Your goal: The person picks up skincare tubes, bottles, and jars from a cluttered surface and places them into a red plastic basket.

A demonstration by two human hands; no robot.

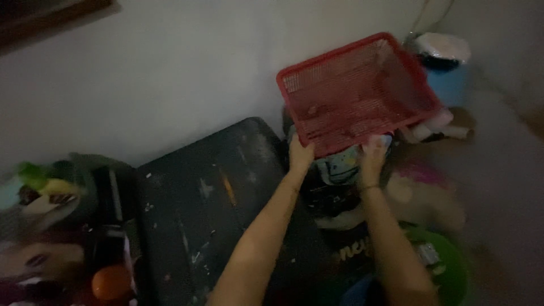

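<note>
Two bare arms reach up from the bottom of the frame to a red plastic mesh basket (358,90) in the upper right. The left hand (300,154) is closed on the basket's near rim at its left corner, and the right hand (373,154) is closed on the same rim a little further right. The basket is held up in the air and tipped, so its open inside faces us and its far edge sits higher. It looks almost empty, with just a few small bits stuck in the mesh. Holding it with one hand at each end of the rim keeps it steady while it is tilted. Right under the basket is a messy pile of things (345,170), with something pale blue on top, but it is too dark and blurry to tell what they are. To the left of the arms is a dark, scratched counter (204,198) set against the pale wall (170,73). In the lower left there are blurry things beside it, among them an orange ball (110,282) and something green and yellow (39,181). In the upper right corner stands a light blue bin with a white top (445,62). A green round thing (447,266) sits at the lower right, close to the right arm.
</note>
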